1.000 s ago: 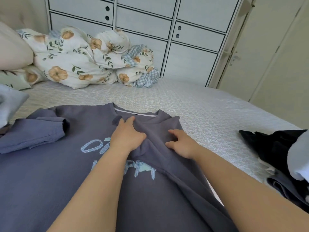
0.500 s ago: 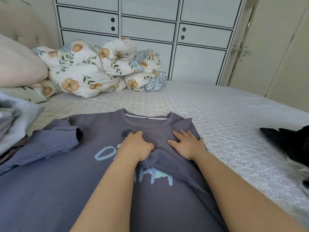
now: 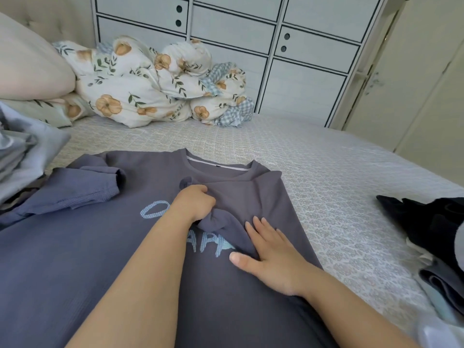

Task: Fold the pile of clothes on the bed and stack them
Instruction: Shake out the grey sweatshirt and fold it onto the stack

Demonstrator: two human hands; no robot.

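While both forearms reach in from the near edge, the right hand (image 3: 270,257) lies flat on the shirt (image 3: 75,259), fingers straight and spread, thumb out to the left, pressing the folded-over right side of the cloth. Just beyond it, the left hand (image 3: 194,204) is curled into a fist round a bunch of the folded sleeve (image 3: 221,219), which bulges out under its knuckles and covers part of the pale blue lettering (image 3: 153,209) on the chest. The grey-blue shirt is spread face up across the bed (image 3: 326,172), collar (image 3: 218,167) away from the person, its other sleeve (image 3: 82,187) lying folded out to the left. At the left edge sits a heap of grey and pale clothes (image 3: 22,156); at the right edge, dark clothes (image 3: 426,222) lie piled, well apart from the shirt. Farther back, a floral duvet (image 3: 140,91) is bunched beside a pillow (image 3: 27,64), with white drawers (image 3: 251,33) behind.
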